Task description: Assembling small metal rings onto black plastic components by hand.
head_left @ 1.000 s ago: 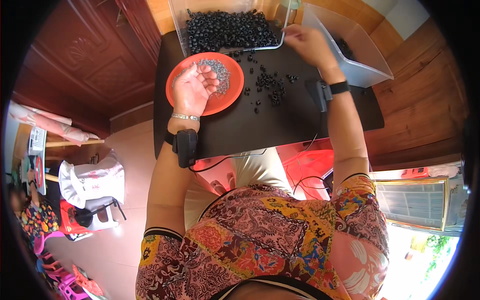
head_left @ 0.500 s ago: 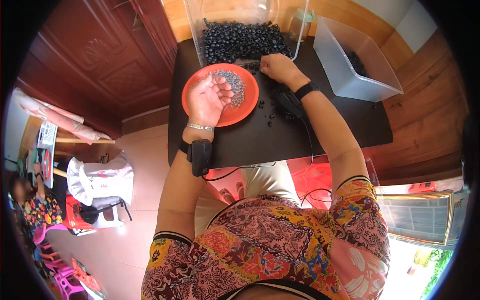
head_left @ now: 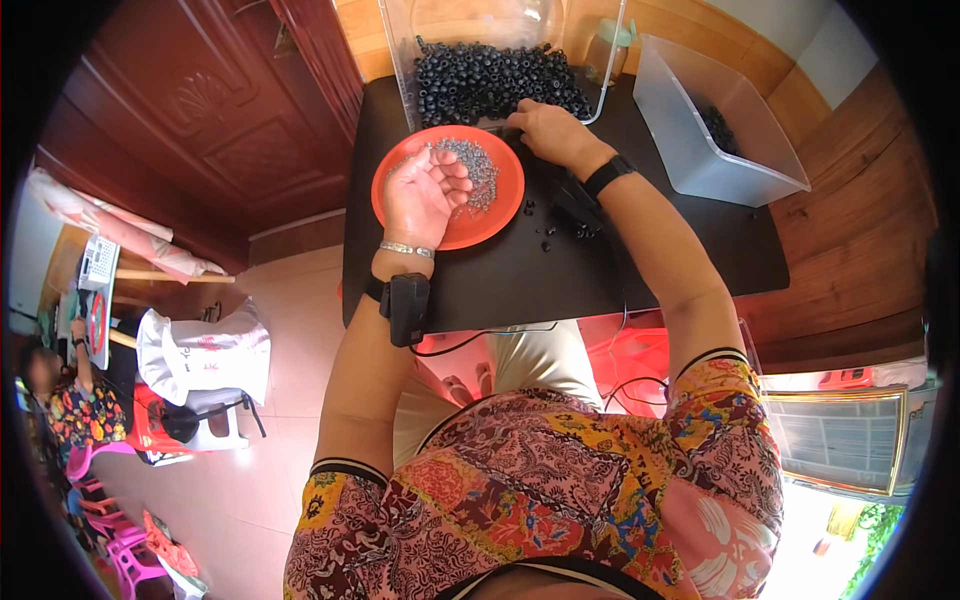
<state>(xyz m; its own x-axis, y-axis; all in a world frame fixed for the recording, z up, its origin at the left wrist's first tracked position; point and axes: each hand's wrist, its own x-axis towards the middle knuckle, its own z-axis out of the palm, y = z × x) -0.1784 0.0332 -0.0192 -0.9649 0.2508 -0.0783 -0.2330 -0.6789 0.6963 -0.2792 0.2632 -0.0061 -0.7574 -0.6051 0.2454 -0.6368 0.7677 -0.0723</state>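
My left hand (head_left: 425, 198) rests palm up over an orange-red plate (head_left: 510, 205), its fingers curled in. Whatever lies under those fingers is hidden. Small silvery metal pieces (head_left: 483, 180), too tiny to name, are heaped on the plate beside the fingers. My right hand (head_left: 558, 135) is back down, with thumb and fingers drawn together at the front edge of a clear plastic bin (head_left: 400, 75). Its fingertips are partly hidden, and I cannot make out what they pinch. Many small black ring-shaped parts (head_left: 490, 80) fill the bin's bottom.
Loose black parts (head_left: 548, 232) lie on the dark table (head_left: 480, 290) below my right forearm. A translucent bin (head_left: 720, 170) with some black parts stands at the right, near a jar (head_left: 606, 50). A cable trails from my left wrist's black device (head_left: 407, 308). Another person (head_left: 75, 400) sits far left.
My right hand has shifted slightly left and up along the bin's front edge, and its fingertips have drawn in. The left hand keeps its curled pose over the plate. The whole view has shifted slightly.
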